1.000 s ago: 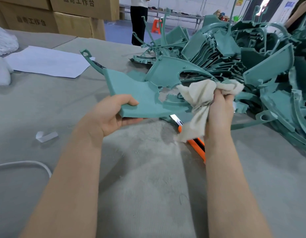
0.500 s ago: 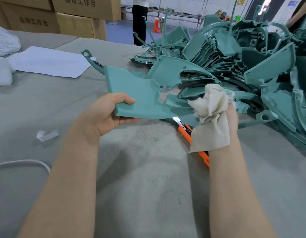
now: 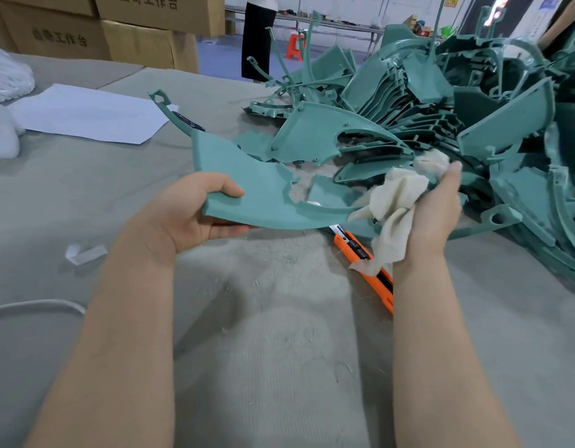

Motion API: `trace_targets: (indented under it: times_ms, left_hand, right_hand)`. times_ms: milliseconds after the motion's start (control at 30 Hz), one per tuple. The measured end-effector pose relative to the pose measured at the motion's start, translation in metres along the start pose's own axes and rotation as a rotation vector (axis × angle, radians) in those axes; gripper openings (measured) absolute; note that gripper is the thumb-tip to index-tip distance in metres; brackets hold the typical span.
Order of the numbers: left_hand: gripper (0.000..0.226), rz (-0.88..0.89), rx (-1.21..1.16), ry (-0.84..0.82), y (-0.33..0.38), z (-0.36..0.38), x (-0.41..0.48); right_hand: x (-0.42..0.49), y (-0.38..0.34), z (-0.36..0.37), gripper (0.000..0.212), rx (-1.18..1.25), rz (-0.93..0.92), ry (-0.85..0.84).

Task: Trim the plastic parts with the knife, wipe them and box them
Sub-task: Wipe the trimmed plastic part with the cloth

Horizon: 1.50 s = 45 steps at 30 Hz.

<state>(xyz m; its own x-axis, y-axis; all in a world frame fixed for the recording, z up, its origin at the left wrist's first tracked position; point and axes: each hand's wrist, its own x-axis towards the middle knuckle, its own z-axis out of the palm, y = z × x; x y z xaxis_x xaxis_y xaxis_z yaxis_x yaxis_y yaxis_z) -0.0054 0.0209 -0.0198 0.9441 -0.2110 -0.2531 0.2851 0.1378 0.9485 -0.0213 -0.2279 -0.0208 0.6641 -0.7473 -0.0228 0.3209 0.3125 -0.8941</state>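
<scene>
My left hand (image 3: 195, 215) grips the near edge of a curved teal plastic part (image 3: 247, 179), thumb on top, holding it above the grey table (image 3: 279, 367). My right hand (image 3: 436, 211) holds a crumpled cream cloth (image 3: 397, 202) against the part's right end. An orange utility knife (image 3: 365, 263) lies on the table below the cloth, its blade tip under the part. A big pile of teal plastic parts (image 3: 441, 108) fills the right side of the table.
A white paper sheet (image 3: 85, 113) lies at the far left, with a white bag (image 3: 5, 76) beside it. Stacked cardboard boxes (image 3: 144, 37) stand behind the table. A small white scrap (image 3: 84, 253) and a white cable (image 3: 37, 305) lie near left. A person (image 3: 258, 33) stands beyond.
My right hand has slid the cloth to the right along the part's right end and turned palm inward. The left hand keeps its grip on the part, nearly still.
</scene>
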Motion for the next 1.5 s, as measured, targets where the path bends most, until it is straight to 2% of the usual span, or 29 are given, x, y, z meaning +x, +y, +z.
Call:
trace_targets:
  times_ms: [67, 100, 167, 233, 333, 400, 467, 567, 633, 700, 767, 867, 967, 1033, 1067, 1133, 1167, 1200, 1233, 1333, 1400, 1500]
  left_hand:
    - [0.016, 0.000, -0.028, 0.020, 0.001, -0.003, -0.001]
    - [0.017, 0.001, -0.045, 0.031, 0.002, -0.004, -0.001]
    - [0.017, 0.006, -0.072, 0.027, 0.002, -0.004, -0.001]
    - [0.017, 0.004, -0.065, 0.000, 0.001, 0.000, -0.001]
    - [0.018, -0.007, -0.034, -0.015, -0.001, 0.005, -0.001]
    - [0.017, 0.006, -0.043, -0.018, 0.000, 0.005, -0.001]
    - [0.016, 0.025, -0.065, -0.011, 0.001, 0.005, -0.001]
    - [0.017, 0.040, -0.127, 0.023, 0.002, 0.006, 0.000]
    - [0.019, 0.046, -0.193, 0.034, 0.002, 0.007, 0.000]
    - [0.021, 0.042, -0.224, 0.028, 0.003, 0.006, -0.001]
    - [0.021, 0.026, -0.219, 0.008, 0.004, 0.005, -0.002]
    - [0.020, 0.010, -0.199, -0.017, 0.002, 0.008, -0.003]
    - [0.020, 0.044, -0.232, 0.052, 0.003, 0.008, -0.002]
    - [0.021, 0.077, -0.268, 0.112, 0.003, 0.004, 0.000]
    - [0.022, 0.088, -0.275, 0.137, 0.003, 0.003, 0.000]
    - [0.023, 0.089, -0.258, 0.168, 0.002, 0.002, 0.001]
    - [0.023, 0.084, -0.241, 0.172, 0.002, 0.003, 0.001]
    - [0.022, 0.079, -0.220, 0.171, 0.001, 0.005, 0.002]
    - [0.021, 0.073, -0.196, 0.163, 0.001, 0.006, 0.002]
    - [0.014, 0.067, -0.116, 0.118, 0.001, 0.008, 0.002]
    - [0.014, 0.073, -0.089, 0.089, 0.001, 0.008, 0.001]
    - [0.015, 0.086, -0.069, 0.056, 0.002, 0.007, 0.000]
  right_hand:
    - [-0.007, 0.003, 0.005, 0.037, -0.063, -0.018, -0.189]
    - [-0.009, 0.003, 0.007, 0.034, -0.084, -0.077, -0.230]
    - [-0.009, 0.003, 0.008, 0.022, -0.084, -0.211, -0.199]
    - [-0.005, 0.001, 0.004, 0.029, -0.115, -0.275, -0.080]
    - [0.000, 0.000, -0.001, 0.050, -0.136, -0.157, 0.055]
    - [0.004, -0.003, -0.002, 0.054, -0.075, -0.033, 0.060]
    - [0.007, -0.003, -0.002, 0.054, -0.100, 0.002, 0.054]
    - [0.004, 0.000, 0.000, 0.041, -0.046, -0.022, -0.094]
    - [-0.004, 0.002, 0.004, 0.022, -0.177, -0.142, -0.243]
    - [-0.007, 0.008, 0.008, 0.014, -0.248, -0.279, -0.290]
    - [-0.009, 0.011, 0.011, 0.011, -0.288, -0.367, -0.216]
    - [-0.001, 0.015, 0.010, 0.029, -0.376, -0.466, -0.031]
    - [0.002, 0.021, 0.008, 0.037, -0.499, -0.487, 0.017]
    - [0.003, 0.019, 0.008, 0.036, -0.404, -0.375, 0.058]
    - [0.004, 0.016, 0.007, 0.031, -0.260, -0.249, 0.055]
    - [0.010, 0.007, 0.003, 0.023, 0.110, 0.006, -0.072]
    - [0.012, 0.004, 0.001, 0.030, 0.258, 0.053, -0.142]
    - [0.012, 0.003, 0.000, 0.038, 0.295, 0.048, -0.194]
    - [0.011, 0.002, 0.000, 0.045, 0.225, -0.001, -0.219]
    - [0.006, 0.010, 0.005, 0.060, -0.250, -0.228, -0.295]
    - [0.008, 0.020, 0.006, 0.054, -0.508, -0.299, -0.339]
    - [0.011, 0.027, 0.004, 0.039, -0.725, -0.445, -0.256]
